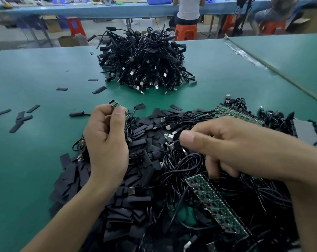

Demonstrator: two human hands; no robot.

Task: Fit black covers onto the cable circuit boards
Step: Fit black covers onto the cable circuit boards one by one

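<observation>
We see, nearest, green board strip (217,206) lying over tangled cables (181,160). Right hand (226,142) above them, fingers curled, blurred; we cannot tell if it holds anything. Left hand (107,142) pinches small circuit board (116,104) above heap of black covers (139,140); long axis slanted, free end pointing up-left, away. Farther on green table (36,70), big cable pile (145,59).

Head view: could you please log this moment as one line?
left hand: pinches bare circuit board | right hand: in cable pile, grasp unclear | far heap: untouched
</observation>
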